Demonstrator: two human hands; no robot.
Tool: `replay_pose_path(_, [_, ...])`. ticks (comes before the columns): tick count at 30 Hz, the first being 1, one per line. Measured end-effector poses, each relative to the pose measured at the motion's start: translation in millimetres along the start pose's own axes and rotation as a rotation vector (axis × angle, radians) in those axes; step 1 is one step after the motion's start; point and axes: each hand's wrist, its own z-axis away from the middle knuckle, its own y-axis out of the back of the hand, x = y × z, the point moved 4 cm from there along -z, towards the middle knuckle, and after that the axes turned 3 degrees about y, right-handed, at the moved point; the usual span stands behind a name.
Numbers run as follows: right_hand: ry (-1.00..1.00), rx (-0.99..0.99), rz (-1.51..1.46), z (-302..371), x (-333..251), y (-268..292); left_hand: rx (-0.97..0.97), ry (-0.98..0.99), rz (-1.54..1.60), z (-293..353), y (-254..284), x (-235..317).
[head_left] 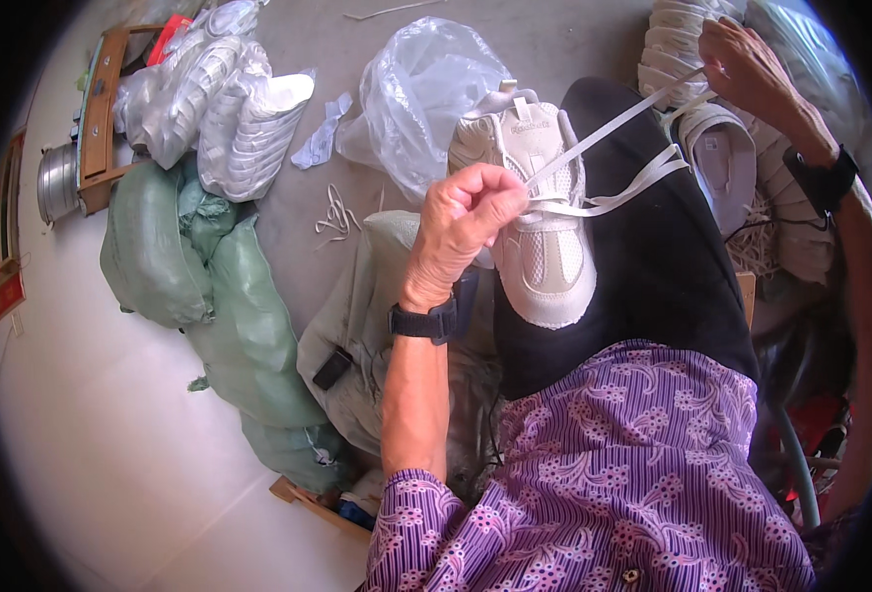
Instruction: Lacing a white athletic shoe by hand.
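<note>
A pale cream sneaker (545, 271) rests on my lap over black trousers, its toe toward me. With thumb and fingers pinched, my left hand (471, 222) grips the white shoelace (609, 128) beside the shoe's eyelets. The lace runs taut up and right to my right hand (747, 69), whose closed fingers hold it well away from the shoe. Another stretch of lace loops loosely to the right of the tongue. The fingertips of my left hand hide part of the lacing.
Stacked pale shoes (717, 163) stand at the right, with loose laces (752, 242) below. A clear plastic bag (421, 99) lies beyond my left hand. Wrapped shoe stacks (249, 118) and green sacks (249, 306) fill the left. A small black object (332, 368) rests on grey sacking.
</note>
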Motion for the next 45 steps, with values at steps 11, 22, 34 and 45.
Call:
replay_pose_path(11, [0.007,0.009,-0.043,7,12,-15,-0.027,0.029,-0.104,-1,0,11])
replay_pose_path(22, [-0.302,-0.189,0.106,-5,25,-29,0.171,-0.062,0.122,-3,-2,-18])
replay_pose_path(34, [0.281,0.025,-0.576,-11,-157,4,0.266,-0.116,0.036,0,-5,-7])
replay_pose_path(45, [0.223,0.009,-0.424,-19,-167,-6,0.234,-0.085,-0.025,3,-13,0])
